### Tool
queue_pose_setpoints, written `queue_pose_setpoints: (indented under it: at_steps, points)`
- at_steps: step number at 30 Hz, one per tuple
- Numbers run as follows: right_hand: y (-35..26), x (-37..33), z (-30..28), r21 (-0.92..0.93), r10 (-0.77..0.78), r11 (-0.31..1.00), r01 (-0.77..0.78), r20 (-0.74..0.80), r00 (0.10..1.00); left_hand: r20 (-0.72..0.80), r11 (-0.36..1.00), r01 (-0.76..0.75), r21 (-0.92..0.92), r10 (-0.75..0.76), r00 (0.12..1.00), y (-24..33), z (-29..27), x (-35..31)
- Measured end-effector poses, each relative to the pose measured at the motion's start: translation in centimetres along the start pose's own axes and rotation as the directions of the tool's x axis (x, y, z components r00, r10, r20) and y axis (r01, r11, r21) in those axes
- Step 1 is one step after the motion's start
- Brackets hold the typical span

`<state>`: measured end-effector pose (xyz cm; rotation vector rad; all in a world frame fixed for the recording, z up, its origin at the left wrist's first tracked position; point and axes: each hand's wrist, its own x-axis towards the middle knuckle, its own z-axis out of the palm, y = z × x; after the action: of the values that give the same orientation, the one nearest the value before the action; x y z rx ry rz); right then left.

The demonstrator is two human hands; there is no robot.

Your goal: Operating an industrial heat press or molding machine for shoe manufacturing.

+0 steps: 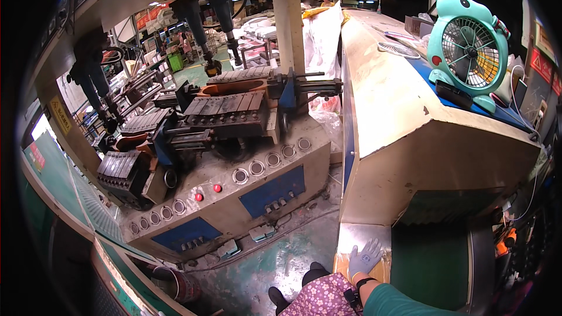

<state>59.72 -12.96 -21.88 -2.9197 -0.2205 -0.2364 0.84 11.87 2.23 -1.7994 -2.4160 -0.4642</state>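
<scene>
My right hand (365, 258), in a pale grey glove, lies with its fingers spread on a ledge at the lower right. The ledge has a bare metal plate (364, 232) at its back and a tan, cardboard-like sheet (384, 268) under and beside the palm. Nothing shows in the hand. Just right of it runs a dark green conveyor belt (430, 263), passing under the hood of a large beige machine (404, 99). My left hand is out of view.
A press machine (257, 164) with clamps, gauges and red buttons (217, 188) stands at left. Foot pedals (261, 232) lie on the floor before it. A turquoise fan (468, 50) sits on the beige machine. A bucket (175, 284) stands lower left.
</scene>
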Motion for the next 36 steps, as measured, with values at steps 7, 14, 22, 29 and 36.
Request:
queue_pose_setpoints:
  at_steps: [7,14,22,29,36]
  points:
    - [0.0,0.0,0.0,-0.003,0.006,1.000,-0.006,-0.002,1.000,0.018,0.999,0.015,-0.036,-0.014,1.000,0.5,-0.5,-0.2]
    - [0.0,0.1,-0.1,-0.009,0.010,1.000,-0.010,0.014,1.000,0.013,0.999,0.010,-0.031,-0.010,1.000,0.3,-0.3,-0.2]
    - [-0.3,0.1,-1.1,0.009,0.034,0.999,-0.035,0.083,0.996,0.046,0.997,0.026,-0.073,-0.023,0.999,1.1,-1.2,-0.5]
    - [-0.3,0.1,-1.0,0.010,0.028,1.000,-0.029,0.064,0.998,0.029,0.999,0.002,-0.054,0.000,1.000,0.5,-0.6,-0.2]
    - [-0.1,0.1,-0.4,0.009,0.008,1.000,-0.008,0.022,1.000,0.037,0.999,0.009,-0.049,-0.007,0.999,0.8,-0.9,-0.2]
